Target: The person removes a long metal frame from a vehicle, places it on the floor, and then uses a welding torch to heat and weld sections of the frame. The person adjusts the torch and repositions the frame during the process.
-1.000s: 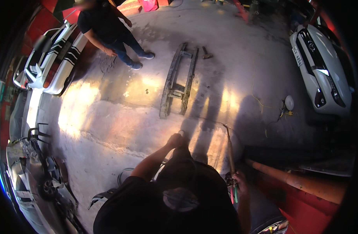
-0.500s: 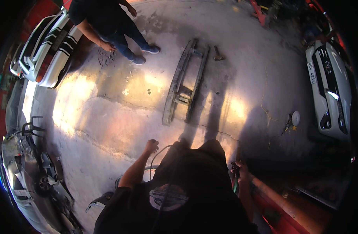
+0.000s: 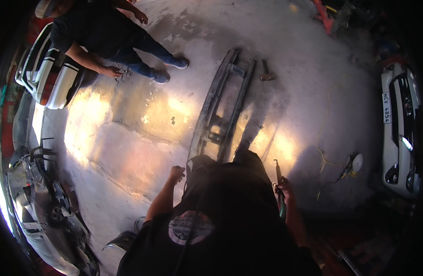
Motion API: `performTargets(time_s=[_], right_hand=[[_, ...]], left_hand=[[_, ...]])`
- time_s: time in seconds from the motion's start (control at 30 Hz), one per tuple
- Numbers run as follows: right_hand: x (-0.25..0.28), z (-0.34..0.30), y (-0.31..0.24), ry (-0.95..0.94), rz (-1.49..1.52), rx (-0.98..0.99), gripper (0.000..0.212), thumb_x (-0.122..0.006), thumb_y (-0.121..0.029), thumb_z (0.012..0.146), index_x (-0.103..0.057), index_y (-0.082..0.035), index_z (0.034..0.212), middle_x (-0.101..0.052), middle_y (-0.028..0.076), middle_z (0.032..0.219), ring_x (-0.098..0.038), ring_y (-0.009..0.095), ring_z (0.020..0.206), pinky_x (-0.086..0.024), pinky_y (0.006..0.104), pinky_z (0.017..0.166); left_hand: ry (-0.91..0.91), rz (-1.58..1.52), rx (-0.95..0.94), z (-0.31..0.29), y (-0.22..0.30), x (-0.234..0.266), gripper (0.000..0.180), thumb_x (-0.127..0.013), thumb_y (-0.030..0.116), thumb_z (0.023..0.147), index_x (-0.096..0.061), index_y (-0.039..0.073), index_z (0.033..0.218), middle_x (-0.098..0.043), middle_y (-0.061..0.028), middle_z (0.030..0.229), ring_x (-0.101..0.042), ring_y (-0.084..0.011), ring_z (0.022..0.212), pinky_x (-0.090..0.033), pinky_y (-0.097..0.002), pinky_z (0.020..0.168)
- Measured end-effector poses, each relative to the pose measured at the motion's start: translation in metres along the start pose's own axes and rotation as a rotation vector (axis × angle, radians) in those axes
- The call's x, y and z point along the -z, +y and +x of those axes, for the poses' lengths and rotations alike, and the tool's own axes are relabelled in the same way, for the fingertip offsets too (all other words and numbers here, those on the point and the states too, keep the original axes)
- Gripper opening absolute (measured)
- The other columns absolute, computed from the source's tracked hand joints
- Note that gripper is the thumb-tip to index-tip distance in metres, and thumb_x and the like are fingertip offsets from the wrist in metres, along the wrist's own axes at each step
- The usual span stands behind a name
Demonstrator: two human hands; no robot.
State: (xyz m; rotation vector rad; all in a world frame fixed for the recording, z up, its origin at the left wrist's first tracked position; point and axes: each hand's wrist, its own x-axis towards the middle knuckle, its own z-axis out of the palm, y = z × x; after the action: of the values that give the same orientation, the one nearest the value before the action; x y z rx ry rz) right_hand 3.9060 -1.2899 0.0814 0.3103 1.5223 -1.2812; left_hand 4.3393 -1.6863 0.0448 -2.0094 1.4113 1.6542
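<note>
In my right hand (image 3: pixel 283 187) is a gas torch (image 3: pixel 278 171), its thin bent tip pointing forward over the floor. A green hose (image 3: pixel 283 209) runs back from it beside my thigh. My left hand (image 3: pixel 177 174) hangs out at my left side with its fingers curled, and nothing shows in it. Just ahead of my legs a long, worn metal frame (image 3: pixel 203 120) lies on the concrete, with two rails joined by crosspieces. Its near end is partly hidden by my legs. A hammer (image 3: pixel 266 76) lies beyond it, to the right of its far end.
Another person (image 3: pixel 96 34) stands at the far left by a white car (image 3: pixel 59 83). On the right stands a second white car (image 3: pixel 400 133), with an angle grinder (image 3: pixel 354 163) and a yellow cord (image 3: pixel 320 145) on the floor before it. Wrecked car parts (image 3: pixel 50 207) lie at the left.
I have stepped forward, so my legs are closer to the metal frame. The torch in my right hand now points forward with its tip in sight. The other person has shifted left in view.
</note>
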Motion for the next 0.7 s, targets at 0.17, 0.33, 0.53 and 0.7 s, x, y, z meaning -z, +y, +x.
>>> performTargets(time_s=[0.17, 0.33, 0.53, 0.7], right_hand=[[-0.039, 0.037, -0.184, 0.026, -0.244, 0.127, 0.063, -0.066, 0.000, 0.079, -0.048, -0.007, 0.139, -0.065, 0.009, 0.078, -0.061, 0.016, 0.056, -0.052, 0.0311, 0.049], [-0.119, 0.045, -0.317, -0.001, -0.178, 0.410, 0.081, -0.067, -0.002, 0.078, -0.033, -0.009, 0.151, -0.064, 0.008, 0.082, -0.058, 0.013, 0.055, -0.050, 0.0291, 0.048], [-0.189, 0.092, -0.332, -0.012, -0.288, 0.351, 0.079, -0.067, 0.001, 0.077, -0.037, -0.008, 0.150, -0.065, 0.007, 0.079, -0.056, 0.010, 0.053, -0.049, 0.0269, 0.048], [-0.297, 0.148, -0.255, 0.302, -0.288, 0.136, 0.075, -0.063, 0.006, 0.078, -0.042, -0.013, 0.147, -0.063, 0.003, 0.072, -0.054, 0.010, 0.049, -0.047, 0.0267, 0.043]], left_hand=[[0.063, -0.241, -0.203, 0.011, 0.116, 0.008, 0.029, -0.057, 0.028, 0.096, -0.063, 0.001, 0.091, -0.059, -0.0062, 0.063, -0.051, -0.0126, 0.043, -0.037, -0.0262, 0.037], [0.116, -0.151, -0.428, 0.063, 0.251, 0.035, 0.029, -0.057, 0.028, 0.097, -0.064, 0.000, 0.097, -0.060, -0.0053, 0.066, -0.051, -0.0105, 0.047, -0.038, -0.0259, 0.040], [-0.139, -0.038, -0.802, 0.152, 0.414, 0.055, 0.025, -0.066, 0.019, 0.092, -0.066, -0.003, 0.103, -0.066, -0.0075, 0.077, -0.059, -0.0119, 0.068, -0.047, -0.0283, 0.061], [-0.406, 0.312, -1.025, 0.254, 0.536, 0.092, 0.022, -0.069, 0.022, 0.088, -0.068, 0.003, 0.098, -0.069, -0.0110, 0.085, -0.067, -0.0222, 0.080, -0.052, -0.0367, 0.072]])
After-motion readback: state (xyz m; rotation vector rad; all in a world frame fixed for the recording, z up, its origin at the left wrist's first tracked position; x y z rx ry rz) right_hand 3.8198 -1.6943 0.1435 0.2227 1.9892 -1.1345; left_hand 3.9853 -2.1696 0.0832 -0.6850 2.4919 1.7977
